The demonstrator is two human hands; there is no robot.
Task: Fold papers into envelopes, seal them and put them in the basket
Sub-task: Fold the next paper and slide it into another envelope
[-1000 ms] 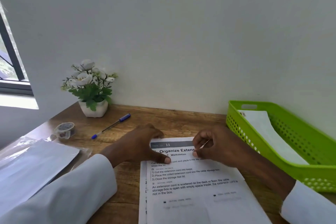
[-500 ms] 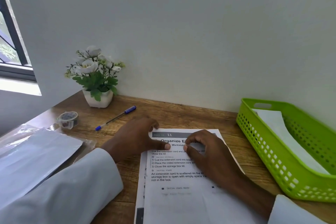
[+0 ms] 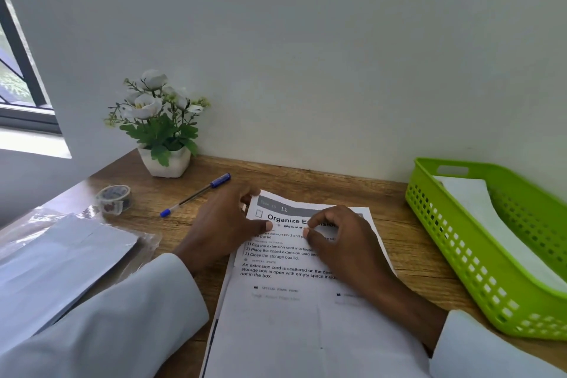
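Both hands on printed sheet, desk centre.
Left hand [image 3: 224, 230] pinches the printed sheet [image 3: 294, 310] at its lifted top-left corner; right hand [image 3: 343, 242] curled, fingertips pressing it (stack underneath); green basket [image 3: 478, 270] right.

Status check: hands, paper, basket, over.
Left hand pinches far-left corner of printed white paper sheet, lifting it. Right hand curled, fingertips on the sheet. Lime-green plastic basket holds white paper. Nothing blocking.

On a desk [image 3: 399, 224] against the wall, a printed sheet [image 3: 294, 301] lies centre under both hands, basket [image 3: 478, 258] right, pen [image 3: 196, 195], tape roll [image 3: 114, 198] and potted plant [image 3: 159, 129] left behind.
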